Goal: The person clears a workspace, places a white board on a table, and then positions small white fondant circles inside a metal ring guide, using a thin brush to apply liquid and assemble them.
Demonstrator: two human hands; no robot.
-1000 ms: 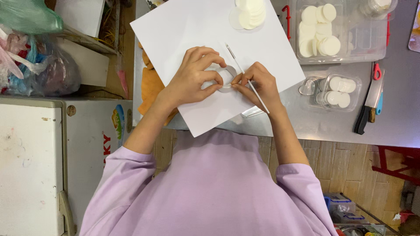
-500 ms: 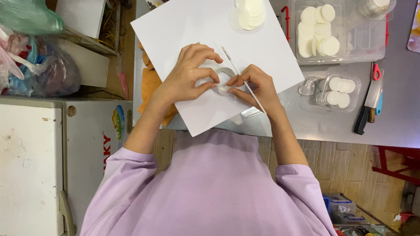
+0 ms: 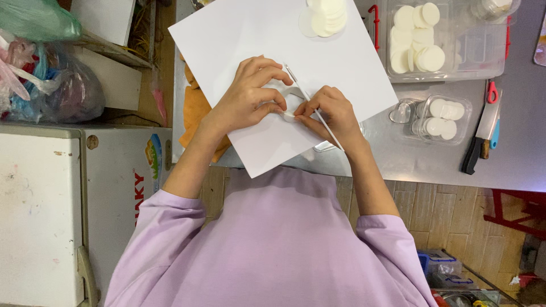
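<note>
Both hands (image 3: 293,111) have crept closer, pinching a small white piece (image 3: 289,113) (clear disc tub (image 3: 435,118) right).

1 head-worn view looks straight down, from close above, at the white sheet (image 3: 284,51) on the grey table (image 3: 512,165).

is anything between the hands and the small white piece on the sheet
Nothing visible. The left hand and right hand both pinch the white piece directly, over the white sheet; the right also holds a thin tool.
</note>
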